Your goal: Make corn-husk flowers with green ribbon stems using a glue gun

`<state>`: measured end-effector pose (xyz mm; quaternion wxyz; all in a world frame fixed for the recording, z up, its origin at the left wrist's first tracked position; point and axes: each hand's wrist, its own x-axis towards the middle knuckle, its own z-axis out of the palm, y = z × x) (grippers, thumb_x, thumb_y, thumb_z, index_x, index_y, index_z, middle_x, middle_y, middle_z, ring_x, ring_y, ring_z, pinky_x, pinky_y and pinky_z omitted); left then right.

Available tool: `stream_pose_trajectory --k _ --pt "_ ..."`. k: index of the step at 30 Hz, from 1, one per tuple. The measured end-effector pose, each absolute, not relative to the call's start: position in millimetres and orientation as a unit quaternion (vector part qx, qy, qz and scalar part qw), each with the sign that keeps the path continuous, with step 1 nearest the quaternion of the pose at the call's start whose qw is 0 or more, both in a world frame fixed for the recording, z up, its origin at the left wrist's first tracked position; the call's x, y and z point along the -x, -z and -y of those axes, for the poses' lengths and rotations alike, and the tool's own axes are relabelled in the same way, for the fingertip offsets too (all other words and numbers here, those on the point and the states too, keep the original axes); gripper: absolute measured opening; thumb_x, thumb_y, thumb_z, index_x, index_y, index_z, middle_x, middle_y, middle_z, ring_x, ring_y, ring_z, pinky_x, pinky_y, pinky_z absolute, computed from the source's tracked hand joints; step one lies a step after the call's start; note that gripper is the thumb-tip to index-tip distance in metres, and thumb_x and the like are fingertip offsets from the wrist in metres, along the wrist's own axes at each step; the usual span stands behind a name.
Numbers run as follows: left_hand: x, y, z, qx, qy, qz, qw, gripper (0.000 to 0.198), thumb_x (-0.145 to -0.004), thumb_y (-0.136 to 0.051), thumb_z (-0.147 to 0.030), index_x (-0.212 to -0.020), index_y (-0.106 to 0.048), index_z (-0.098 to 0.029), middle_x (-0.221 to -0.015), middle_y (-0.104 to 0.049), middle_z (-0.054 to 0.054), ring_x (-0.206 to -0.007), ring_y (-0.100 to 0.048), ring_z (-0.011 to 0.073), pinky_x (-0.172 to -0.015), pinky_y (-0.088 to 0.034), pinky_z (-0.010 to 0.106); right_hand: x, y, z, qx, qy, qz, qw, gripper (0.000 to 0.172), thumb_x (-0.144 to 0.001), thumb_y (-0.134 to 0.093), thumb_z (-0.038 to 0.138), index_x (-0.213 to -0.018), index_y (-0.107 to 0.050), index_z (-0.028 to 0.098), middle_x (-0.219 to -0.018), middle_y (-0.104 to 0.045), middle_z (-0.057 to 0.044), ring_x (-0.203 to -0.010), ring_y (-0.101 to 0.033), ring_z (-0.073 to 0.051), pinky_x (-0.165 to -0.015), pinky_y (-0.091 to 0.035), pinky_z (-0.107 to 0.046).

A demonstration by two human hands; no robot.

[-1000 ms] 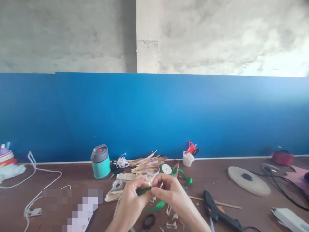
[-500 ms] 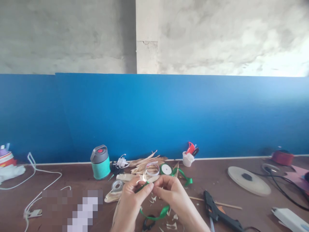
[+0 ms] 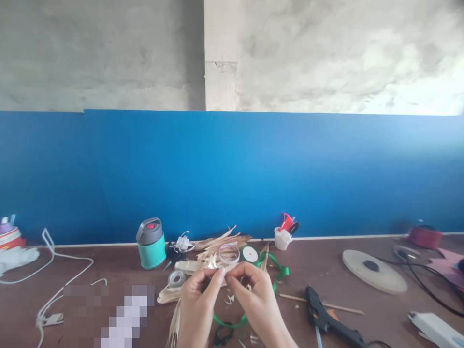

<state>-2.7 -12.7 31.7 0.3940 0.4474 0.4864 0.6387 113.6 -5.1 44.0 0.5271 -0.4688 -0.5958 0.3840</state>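
Note:
My left hand and my right hand meet above the table, thumbs and forefingers pinched together. Between their fingertips is a pale piece of dried corn husk; its far end curls up past the left fingers. Green ribbon hangs in a loop below both hands, and its upper part is hidden by the fingers. Just beyond them lie the green ribbon spool, a white tape ring and more dried husks. A clear tape roll sits left of my left hand.
At the right lie a black glue gun, a thin wooden stick and a pale round disc. A teal flask and a white cup of tools stand at the back. White cables run along the left; husk scraps lie underneath.
Both hands have turned slightly, and my right hand has shifted a little left. The ribbon loop below has drawn up, and the green strip at my left fingers is hidden.

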Motion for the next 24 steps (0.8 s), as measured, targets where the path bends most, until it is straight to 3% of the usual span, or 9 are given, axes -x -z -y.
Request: stream_pose_trajectory --k 3,6,14,18,24 --pt "10.2 -29.3 9.2 -0.495 -0.617 -0.492 0.363 0.024 -0.071 -0.067 -0.041 -0.067 -0.070 -0.017 -0.065 -0.066 0.002 -0.068 -0.058 0.0199 -0.065 -0.043 0.026 -120.7 -44.0 1.7 0.438 -0.432 0.609 0.501 0.017 -0.073 -0.062 0.031 -0.075 -0.066 0.014 -0.064 -0.060 -0.002 -0.054 -0.046 -0.012 -0.050 -0.037 -0.023" --pt "17.5 -28.6 6.6 -0.558 -0.575 -0.488 0.347 0.021 -0.074 -0.064 -0.037 -0.070 -0.070 -0.018 -0.066 -0.067 0.001 -0.067 -0.058 0.0193 -0.063 -0.042 0.025 -129.4 -41.9 -4.1 0.413 -0.464 0.598 0.507 0.026 -0.077 -0.062 0.037 -0.091 -0.069 0.017 -0.073 -0.063 -0.003 -0.061 -0.049 -0.013 -0.053 -0.038 -0.023" --pt "14.4 -37.9 8.7 -0.639 -0.505 -0.470 0.340 0.018 -0.074 -0.061 -0.029 -0.061 -0.066 -0.017 -0.066 -0.064 0.003 -0.070 -0.058 0.0212 -0.065 -0.042 0.027 -128.1 -40.8 -5.3 0.432 -0.447 0.628 0.468 0.011 -0.070 -0.068 0.026 -0.070 -0.070 0.015 -0.065 -0.054 0.000 -0.059 -0.046 -0.012 -0.052 -0.035 -0.023" --pt "10.5 -36.9 8.8 -0.656 -0.500 -0.466 0.320 0.020 -0.075 -0.059 -0.026 -0.059 -0.067 -0.018 -0.067 -0.064 0.004 -0.072 -0.058 0.0211 -0.068 -0.043 0.027 -125.6 -43.9 -2.8 0.432 -0.392 0.656 0.479 0.024 -0.072 -0.064 0.025 -0.051 -0.061 0.015 -0.062 -0.047 0.001 -0.058 -0.044 -0.012 -0.052 -0.033 -0.024" --pt "11.0 -30.2 4.0 -0.638 -0.498 -0.484 0.332 0.017 -0.073 -0.060 -0.026 -0.060 -0.067 -0.018 -0.064 -0.065 0.003 -0.067 -0.059 0.0196 -0.063 -0.043 0.026 -122.6 -46.4 0.1 0.474 -0.323 0.654 0.493 0.025 -0.072 -0.061 0.025 -0.050 -0.055 0.016 -0.058 -0.048 0.001 -0.056 -0.042 -0.012 -0.054 -0.034 -0.025"
